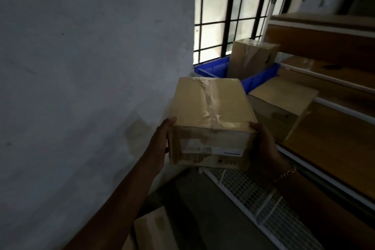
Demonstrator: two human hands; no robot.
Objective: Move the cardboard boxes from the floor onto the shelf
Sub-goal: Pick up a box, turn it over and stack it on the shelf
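Observation:
A taped cardboard box (211, 115) with a barcode label on its near face is held in the air between both hands. My left hand (161, 142) grips its left side and my right hand (263, 146) grips its right side, a bracelet on that wrist. The shelf (334, 91) with white rails and wooden boards runs along the right. One cardboard box (282, 103) lies on the shelf just beyond the held one. Another box (152, 227) sits on the floor at the bottom edge.
A blue plastic crate (215, 67) stands under the barred window (229, 12) with an upright cardboard box (251, 59) in it. A grey wall (91, 67) fills the left. A white wire grid panel (253, 195) lies low beside the shelf.

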